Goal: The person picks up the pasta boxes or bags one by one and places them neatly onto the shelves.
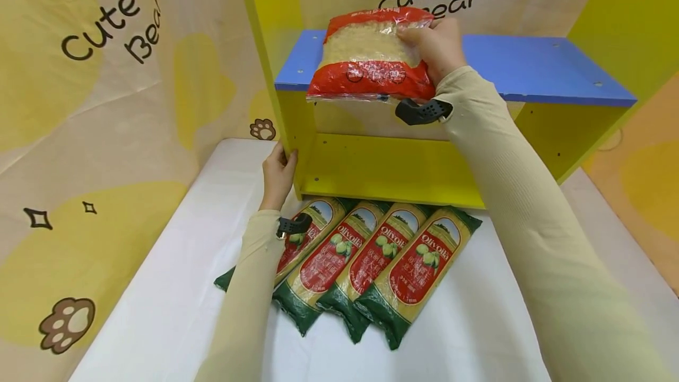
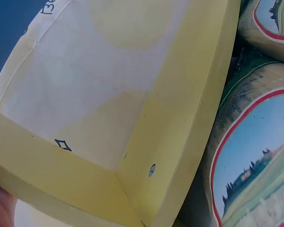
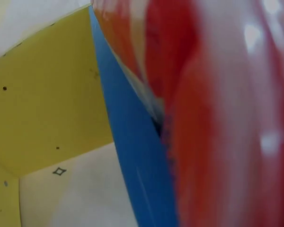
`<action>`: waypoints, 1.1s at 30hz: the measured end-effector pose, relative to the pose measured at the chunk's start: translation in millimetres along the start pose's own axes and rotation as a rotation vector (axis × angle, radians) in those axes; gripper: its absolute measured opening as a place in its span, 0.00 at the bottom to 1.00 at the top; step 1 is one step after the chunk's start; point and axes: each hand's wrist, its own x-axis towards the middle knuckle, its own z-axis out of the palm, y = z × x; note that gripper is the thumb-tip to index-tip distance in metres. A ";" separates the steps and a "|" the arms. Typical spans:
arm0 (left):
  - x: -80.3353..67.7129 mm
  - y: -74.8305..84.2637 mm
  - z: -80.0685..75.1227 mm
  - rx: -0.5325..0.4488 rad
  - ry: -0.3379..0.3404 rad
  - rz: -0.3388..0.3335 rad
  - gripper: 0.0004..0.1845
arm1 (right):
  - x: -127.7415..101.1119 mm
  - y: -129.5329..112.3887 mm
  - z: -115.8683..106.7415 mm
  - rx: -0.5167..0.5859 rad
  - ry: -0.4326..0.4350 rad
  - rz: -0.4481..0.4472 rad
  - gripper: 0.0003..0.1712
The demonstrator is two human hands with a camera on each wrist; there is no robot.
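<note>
My right hand (image 1: 437,46) grips the right side of a red and clear plastic bag of small pale pasta (image 1: 366,43), its thumb on the front. The bag is over the left end of the blue shelf board (image 1: 541,69); in the right wrist view the blurred red bag (image 3: 227,118) lies close against the blue board (image 3: 128,127). My left hand (image 1: 278,175) holds the front edge of the yellow shelf unit's left side panel (image 1: 267,34), low down. Only a bit of that hand (image 2: 1,208) shows in the left wrist view.
Several long packs of spaghetti (image 1: 419,264) with red labels and green ends lie side by side on the white table (image 1: 467,323), before the yellow bottom board (image 1: 392,170). A patterned cloth (image 1: 132,105) hangs behind and to the left.
</note>
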 end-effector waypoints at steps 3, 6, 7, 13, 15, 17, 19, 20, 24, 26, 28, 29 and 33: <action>0.3 -0.4 1.2 -0.020 0.002 -0.003 0.18 | 2.6 0.2 10.7 0.013 0.027 -0.011 0.12; 0.2 -0.2 0.8 -0.018 0.000 -0.014 0.18 | 6.0 0.2 21.6 0.011 0.053 -0.016 0.15; 0.2 -0.3 0.8 -0.013 -0.001 -0.020 0.18 | 7.3 0.2 24.7 0.013 0.060 -0.013 0.16; 0.4 0.9 0.6 0.004 -0.004 -0.031 0.19 | 15.0 -1.8 38.0 -0.047 0.078 0.021 0.24; 0.4 1.3 0.1 0.000 -0.007 -0.029 0.19 | 16.5 -2.8 40.9 -0.073 0.066 0.035 0.26; 0.3 1.3 -0.6 -0.004 -0.007 -0.030 0.18 | 16.9 -3.8 42.9 -0.100 0.047 0.054 0.27; 0.0 0.8 -1.1 -0.007 -0.006 -0.032 0.18 | 16.0 -4.7 42.8 -0.117 0.010 0.073 0.26; -0.1 0.8 -1.2 -0.007 -0.007 -0.032 0.19 | 14.9 -5.2 41.8 -0.129 -0.015 0.089 0.26; 0.8 0.7 -1.4 -0.004 -0.009 -0.021 0.18 | 9.2 -8.1 32.3 -0.221 -0.131 0.120 0.27; 1.6 1.4 -1.1 0.004 -0.013 -0.016 0.18 | 5.9 -9.7 25.8 -0.277 -0.173 0.119 0.28; 2.6 2.1 -1.3 0.007 -0.016 -0.014 0.18 | 2.9 -10.9 19.6 -0.339 -0.194 0.090 0.26; 3.0 2.5 -1.5 0.007 -0.019 -0.015 0.18 | 1.7 -11.3 17.0 -0.359 -0.197 0.072 0.24; 4.1 3.1 -2.4 -0.001 -0.017 -0.018 0.18 | -1.5 -12.0 10.3 -0.392 -0.199 -0.008 0.15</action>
